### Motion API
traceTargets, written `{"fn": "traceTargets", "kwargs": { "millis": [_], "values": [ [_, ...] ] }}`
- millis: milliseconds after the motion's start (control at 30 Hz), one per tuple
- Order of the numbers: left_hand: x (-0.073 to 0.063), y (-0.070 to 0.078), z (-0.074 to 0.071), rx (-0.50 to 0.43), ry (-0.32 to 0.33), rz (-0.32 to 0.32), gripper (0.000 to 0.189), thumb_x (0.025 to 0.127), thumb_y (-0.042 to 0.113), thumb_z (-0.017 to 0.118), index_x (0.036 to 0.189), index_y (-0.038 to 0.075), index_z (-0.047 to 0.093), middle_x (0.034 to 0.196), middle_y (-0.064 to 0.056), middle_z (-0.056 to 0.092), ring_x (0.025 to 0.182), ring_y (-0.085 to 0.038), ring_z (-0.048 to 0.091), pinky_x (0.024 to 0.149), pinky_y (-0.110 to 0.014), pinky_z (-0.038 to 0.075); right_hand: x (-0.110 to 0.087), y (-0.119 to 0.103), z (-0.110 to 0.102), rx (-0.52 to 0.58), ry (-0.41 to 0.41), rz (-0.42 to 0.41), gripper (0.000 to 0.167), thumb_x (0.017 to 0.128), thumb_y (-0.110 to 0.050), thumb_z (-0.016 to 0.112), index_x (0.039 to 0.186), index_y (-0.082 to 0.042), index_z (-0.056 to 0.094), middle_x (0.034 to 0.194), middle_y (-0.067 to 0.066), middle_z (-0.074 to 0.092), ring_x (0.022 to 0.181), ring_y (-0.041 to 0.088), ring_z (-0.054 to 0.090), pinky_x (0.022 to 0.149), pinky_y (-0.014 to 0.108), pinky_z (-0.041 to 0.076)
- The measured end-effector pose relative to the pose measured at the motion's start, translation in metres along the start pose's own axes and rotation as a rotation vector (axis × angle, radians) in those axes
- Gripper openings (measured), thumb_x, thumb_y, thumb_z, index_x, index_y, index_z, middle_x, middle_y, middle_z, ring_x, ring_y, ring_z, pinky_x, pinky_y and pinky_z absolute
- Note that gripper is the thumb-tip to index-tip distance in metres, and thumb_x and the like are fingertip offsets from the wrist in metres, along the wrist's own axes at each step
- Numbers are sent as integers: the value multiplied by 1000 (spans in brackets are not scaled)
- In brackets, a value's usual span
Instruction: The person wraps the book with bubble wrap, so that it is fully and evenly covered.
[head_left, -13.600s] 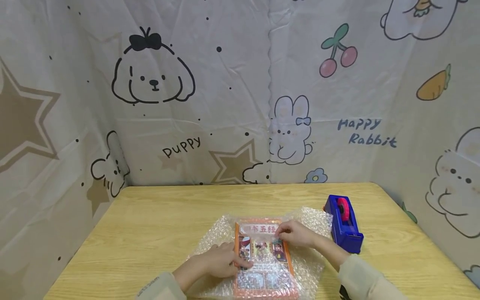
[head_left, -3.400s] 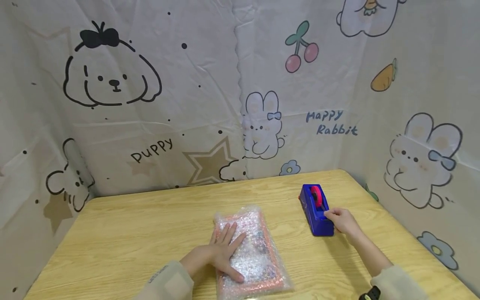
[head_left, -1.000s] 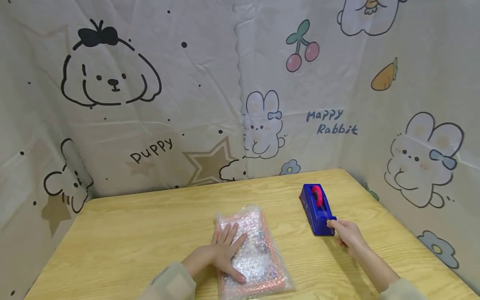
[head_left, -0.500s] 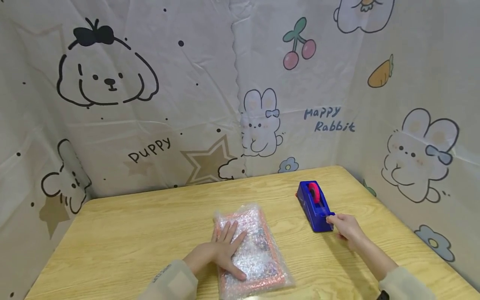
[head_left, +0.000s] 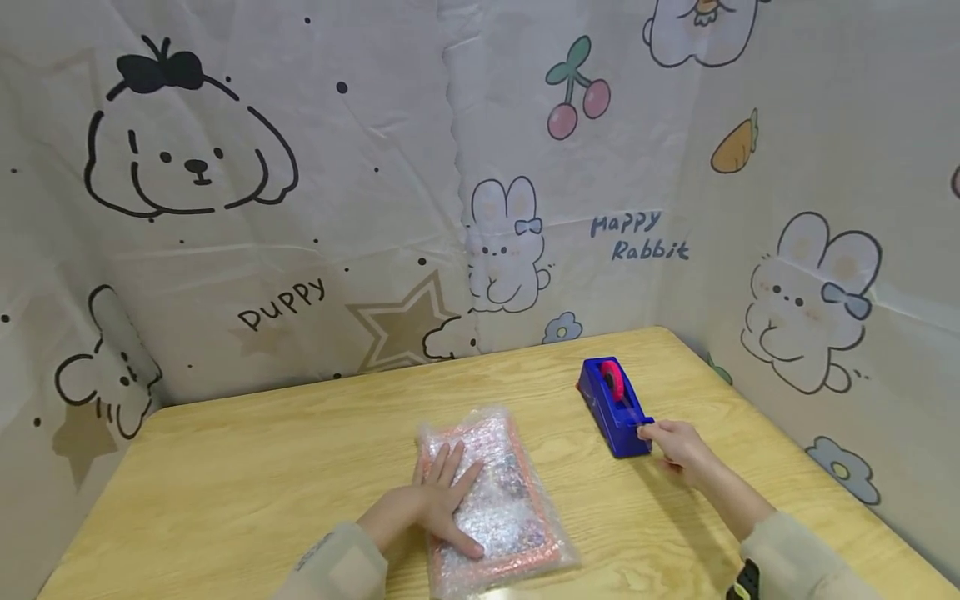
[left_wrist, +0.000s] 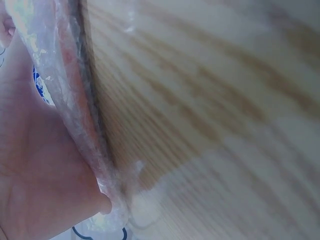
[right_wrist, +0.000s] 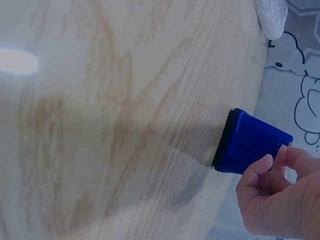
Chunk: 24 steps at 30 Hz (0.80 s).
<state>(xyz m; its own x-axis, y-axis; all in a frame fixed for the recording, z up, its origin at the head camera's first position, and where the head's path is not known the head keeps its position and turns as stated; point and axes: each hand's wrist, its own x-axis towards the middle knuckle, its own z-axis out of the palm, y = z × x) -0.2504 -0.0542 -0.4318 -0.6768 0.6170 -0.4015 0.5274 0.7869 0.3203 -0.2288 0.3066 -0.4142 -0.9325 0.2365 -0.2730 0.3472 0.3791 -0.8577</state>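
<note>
A book with an orange border, wrapped in clear bubble wrap point(head_left: 517, 500), lies on the table in the head view. My left hand point(head_left: 438, 500) rests on it with straight, spread fingers. In the left wrist view the palm point(left_wrist: 45, 165) lies against the wrap's edge. To the right stands a blue tape dispenser point(head_left: 611, 412) with a pink-cored roll. My right hand point(head_left: 682, 446) is at its front end, thumb and forefinger pinching the tape at the cutter. The right wrist view shows curled fingers at the dispenser point(right_wrist: 252, 142); the clear tape itself is hard to make out.
A pale wooden table point(head_left: 285, 450) carries everything. Behind and along both sides hangs a printed cloth point(head_left: 360, 167) with cartoon animals. A dark watch-like band point(head_left: 744, 581) shows at the right sleeve.
Since the oldest frame, the spread bubble wrap has been folded around the book and my right hand has gone to the dispenser. Over the last second, both hands stay put; the view shifts slightly.
</note>
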Motion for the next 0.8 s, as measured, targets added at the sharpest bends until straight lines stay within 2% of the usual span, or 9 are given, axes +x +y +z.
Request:
{"fn": "traceTargets", "kwargs": {
  "millis": [133,233,300,333,400,533,667,800],
  "values": [
    [-2,-2,0,-15,6,2,115,66,64,67,147,17,1,150,-18,-18,135,-35,-19,105,-60,-8,2,-3,-1,-35,-31,6,41,87,-19,51,113,12,53,57,-5,31,46,6,26,55,22,42],
    [-2,-2,0,-17,5,10,114,66,64,66,147,17,1,150,-18,-18,135,-35,-19,104,-60,-8,2,-3,-4,-60,-41,-8,43,87,-18,50,116,13,51,74,4,43,47,6,27,56,23,42],
    [-3,-1,0,-17,5,15,115,66,65,66,147,17,1,150,-18,-18,135,-36,-19,104,-60,-8,1,-1,-5,-62,-38,-9,42,85,-16,51,115,13,51,84,6,45,46,6,28,54,22,41],
    [-3,-1,0,-16,5,19,114,66,65,66,147,17,1,150,-18,-18,135,-36,-19,104,-60,-8,2,-1,-5,-63,-40,-11,41,85,-16,52,114,13,51,84,6,46,46,5,29,53,21,40],
    [-3,-2,0,-11,7,23,115,66,65,66,147,17,1,150,-18,-17,135,-36,-18,104,-60,-8,3,0,-4,-65,-44,-7,41,84,-15,52,114,14,51,71,2,44,43,4,29,50,20,39],
    [-4,-2,1,-10,10,21,115,66,64,67,147,16,2,150,-19,-17,135,-37,-18,104,-60,-8,4,2,-2,-57,-47,11,43,83,-15,53,115,13,50,54,-7,29,41,3,29,47,18,38],
    [-3,-2,1,-11,18,20,115,66,64,67,147,16,2,150,-19,-17,135,-36,-18,104,-60,-8,6,2,-3,-54,-43,15,43,83,-16,54,115,12,50,53,-8,28,41,2,27,47,17,38],
    [-2,-2,2,-1,24,19,114,66,64,67,147,16,2,150,-19,-16,136,-36,-17,104,-60,-8,5,3,-5,-66,-59,-5,35,85,-17,53,106,11,54,59,-6,33,42,2,27,47,17,38]
  ]
}}
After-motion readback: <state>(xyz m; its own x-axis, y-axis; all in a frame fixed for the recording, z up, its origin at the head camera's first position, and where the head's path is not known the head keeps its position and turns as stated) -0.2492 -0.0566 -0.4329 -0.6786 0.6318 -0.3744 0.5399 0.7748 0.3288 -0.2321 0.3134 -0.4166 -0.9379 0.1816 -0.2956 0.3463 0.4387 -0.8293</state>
